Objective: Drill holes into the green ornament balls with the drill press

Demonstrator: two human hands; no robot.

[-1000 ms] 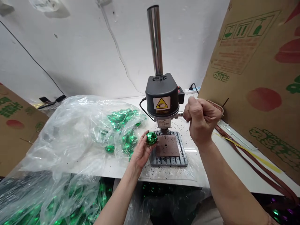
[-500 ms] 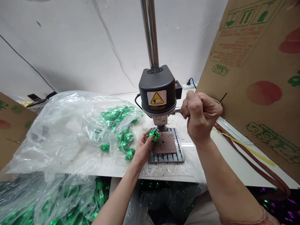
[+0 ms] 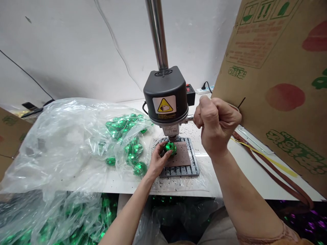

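Between the thumb and fingers of my left hand (image 3: pixel 158 160) is a shiny green faceted ball (image 3: pixel 170 148). It sits under the chuck (image 3: pixel 172 138) of a small drill press (image 3: pixel 165 97), over a brown pad (image 3: pixel 182 156) on the grey slotted base (image 3: pixel 178 173). The bit's tip is hidden, so I cannot tell whether it touches the ball. My right hand (image 3: pixel 217 124) is closed in a fist round the drill press's feed handle (image 3: pixel 190 118), with only a short metal part of it showing.
Clear plastic bags (image 3: pixel 63 143) with several green balls (image 3: pixel 140 168) lie to the left. A cardboard box (image 3: pixel 270 78) stands at the right, beside a brown strap (image 3: pixel 276 180). Dark shavings dot the base and table. More green balls lie below the table edge.
My left hand has moved the green ball inward, from the pad's left edge to beneath the chuck. The right fist stays on the feed handle. The view has shifted slightly.
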